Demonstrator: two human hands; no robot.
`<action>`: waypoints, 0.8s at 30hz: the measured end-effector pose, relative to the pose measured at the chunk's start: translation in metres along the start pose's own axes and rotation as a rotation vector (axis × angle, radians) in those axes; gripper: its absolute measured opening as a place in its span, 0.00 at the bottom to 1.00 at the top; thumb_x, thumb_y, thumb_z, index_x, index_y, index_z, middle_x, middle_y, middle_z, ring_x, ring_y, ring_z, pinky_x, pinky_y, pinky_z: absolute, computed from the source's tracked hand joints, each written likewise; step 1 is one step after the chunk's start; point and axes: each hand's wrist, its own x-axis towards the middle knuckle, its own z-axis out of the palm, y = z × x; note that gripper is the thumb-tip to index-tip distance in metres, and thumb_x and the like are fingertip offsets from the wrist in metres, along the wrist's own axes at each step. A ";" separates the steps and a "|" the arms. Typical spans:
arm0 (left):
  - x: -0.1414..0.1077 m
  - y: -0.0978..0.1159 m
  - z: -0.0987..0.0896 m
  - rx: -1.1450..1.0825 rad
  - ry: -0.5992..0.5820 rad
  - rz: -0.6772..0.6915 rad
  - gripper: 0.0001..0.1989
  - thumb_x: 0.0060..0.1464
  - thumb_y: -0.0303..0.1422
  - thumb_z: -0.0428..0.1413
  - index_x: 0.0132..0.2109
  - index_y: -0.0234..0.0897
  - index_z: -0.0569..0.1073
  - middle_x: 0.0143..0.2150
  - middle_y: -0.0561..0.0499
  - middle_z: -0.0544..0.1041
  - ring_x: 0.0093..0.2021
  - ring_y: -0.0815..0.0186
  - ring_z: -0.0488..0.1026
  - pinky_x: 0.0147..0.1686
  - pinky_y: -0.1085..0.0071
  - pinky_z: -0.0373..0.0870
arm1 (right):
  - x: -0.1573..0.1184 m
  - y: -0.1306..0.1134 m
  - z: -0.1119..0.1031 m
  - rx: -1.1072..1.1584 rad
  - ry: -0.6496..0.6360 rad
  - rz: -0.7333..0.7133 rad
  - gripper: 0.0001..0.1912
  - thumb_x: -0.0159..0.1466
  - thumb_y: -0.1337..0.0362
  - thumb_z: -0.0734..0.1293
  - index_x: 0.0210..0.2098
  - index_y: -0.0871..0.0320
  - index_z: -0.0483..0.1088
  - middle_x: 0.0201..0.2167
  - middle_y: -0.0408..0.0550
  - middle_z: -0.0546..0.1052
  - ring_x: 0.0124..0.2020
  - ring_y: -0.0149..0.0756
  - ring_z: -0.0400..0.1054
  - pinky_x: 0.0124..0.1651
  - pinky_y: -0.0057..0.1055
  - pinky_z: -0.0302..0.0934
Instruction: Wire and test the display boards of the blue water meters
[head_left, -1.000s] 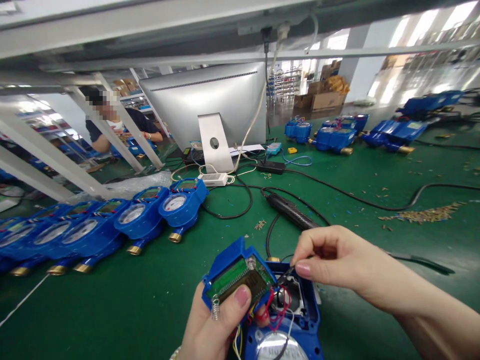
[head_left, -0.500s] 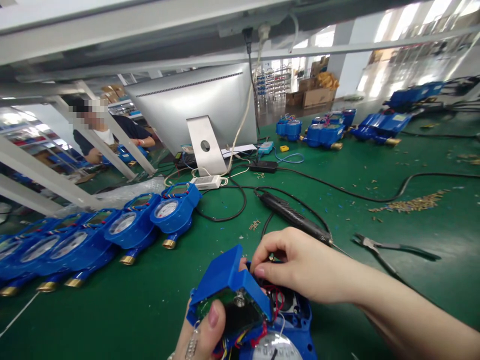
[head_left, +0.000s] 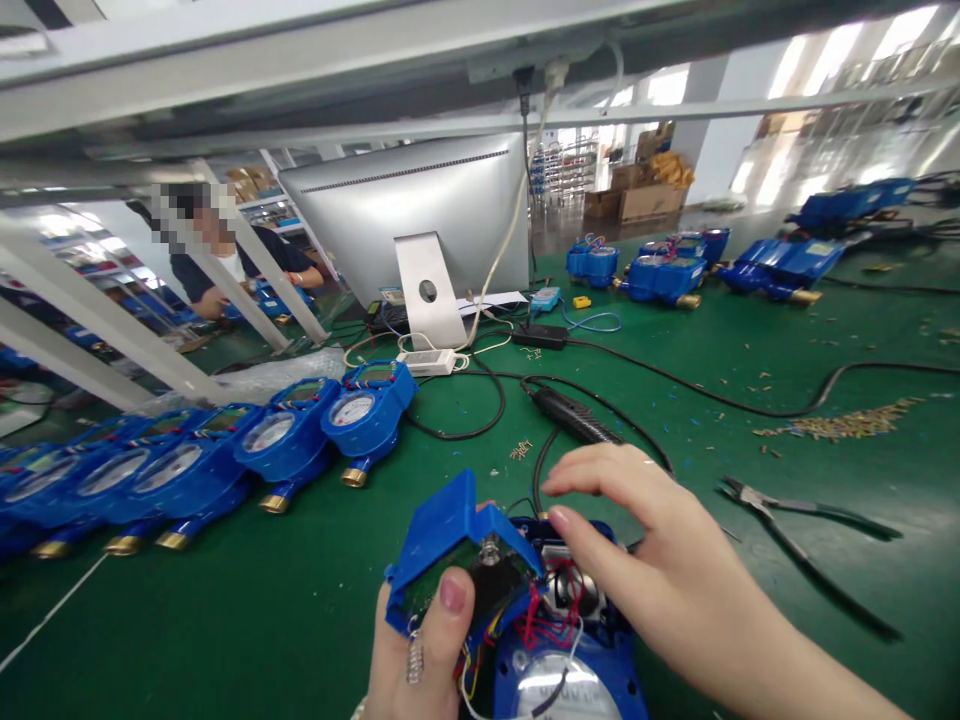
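Note:
My left hand (head_left: 427, 650) is closed around the raised blue cover (head_left: 439, 525) of a water meter, its thumb over the dark circuit board on the cover's underside. A small coil spring (head_left: 415, 655) hangs beside that thumb. Red, yellow and white wires run from the cover into the blue water meter (head_left: 506, 665), whose round dial shows at the bottom edge. Over the meter's opened compartment is my right hand (head_left: 645, 560), thumb and fingers apart, with nothing seen between them. Partly behind it lies a black electric screwdriver (head_left: 570, 415) with a cord.
Several finished-looking blue meters (head_left: 364, 425) stand in a row at left; others (head_left: 664, 275) are at back right. Pliers (head_left: 806, 530) lie at right, near a pile of small screws (head_left: 847, 420). A monitor (head_left: 420, 220) stands behind, and a person (head_left: 225, 260) sits beyond it.
My right hand has drawn back from inside the meter's compartment, and its pinched fingers have spread. The left hand keeps hold of the cover. The whole view has shifted slightly.

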 end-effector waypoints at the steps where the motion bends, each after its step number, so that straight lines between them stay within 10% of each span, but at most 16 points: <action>1: 0.000 0.003 0.002 -0.016 0.028 -0.012 0.28 0.45 0.43 0.65 0.52 0.36 0.74 0.33 0.47 0.83 0.35 0.52 0.80 0.31 0.69 0.78 | -0.008 -0.001 -0.001 -0.023 0.038 -0.061 0.05 0.63 0.70 0.64 0.37 0.56 0.71 0.39 0.43 0.75 0.42 0.35 0.68 0.46 0.32 0.59; 7: -0.003 0.014 0.015 -0.090 0.079 0.097 0.18 0.45 0.45 0.64 0.36 0.36 0.75 0.29 0.49 0.82 0.30 0.56 0.80 0.30 0.69 0.77 | -0.031 -0.004 0.015 -0.132 0.011 -0.241 0.11 0.57 0.66 0.72 0.40 0.53 0.72 0.39 0.41 0.75 0.38 0.34 0.67 0.41 0.33 0.60; 18: 0.013 0.014 0.005 -0.007 -0.063 0.257 0.14 0.53 0.40 0.59 0.25 0.35 0.74 0.21 0.51 0.76 0.21 0.64 0.73 0.21 0.74 0.69 | -0.021 -0.019 0.008 -0.048 -0.031 -0.023 0.06 0.62 0.70 0.62 0.32 0.55 0.68 0.34 0.41 0.73 0.38 0.33 0.67 0.39 0.28 0.62; 24: 0.019 0.014 0.000 0.105 -0.104 0.329 0.15 0.57 0.40 0.56 0.27 0.35 0.74 0.24 0.50 0.75 0.25 0.64 0.72 0.25 0.73 0.71 | -0.011 -0.019 -0.002 -0.377 0.056 -0.342 0.09 0.63 0.70 0.67 0.42 0.54 0.70 0.28 0.39 0.71 0.32 0.35 0.61 0.41 0.34 0.52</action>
